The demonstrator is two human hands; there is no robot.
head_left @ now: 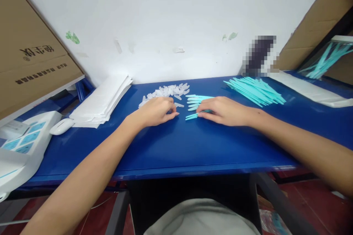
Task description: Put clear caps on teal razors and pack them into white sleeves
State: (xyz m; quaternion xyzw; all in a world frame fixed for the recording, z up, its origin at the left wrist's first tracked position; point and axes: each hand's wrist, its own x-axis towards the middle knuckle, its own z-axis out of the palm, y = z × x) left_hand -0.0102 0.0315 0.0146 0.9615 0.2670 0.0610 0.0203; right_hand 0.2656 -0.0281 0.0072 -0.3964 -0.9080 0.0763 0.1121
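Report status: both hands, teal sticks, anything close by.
Right hand: fingers shut on teal sticks. Left hand: beside white plastic pieces, grip unclear. Larger teal pile beyond right wrist.

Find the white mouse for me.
The mouse is at left in the head view, between the white machine and the stack of white paper sheets.

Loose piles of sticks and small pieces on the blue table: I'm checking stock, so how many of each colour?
Turquoise stick piles, including one by the right hand: 2
Whitish small-piece pile: 1
Total: 3 piles; single pieces overlap too much to count.
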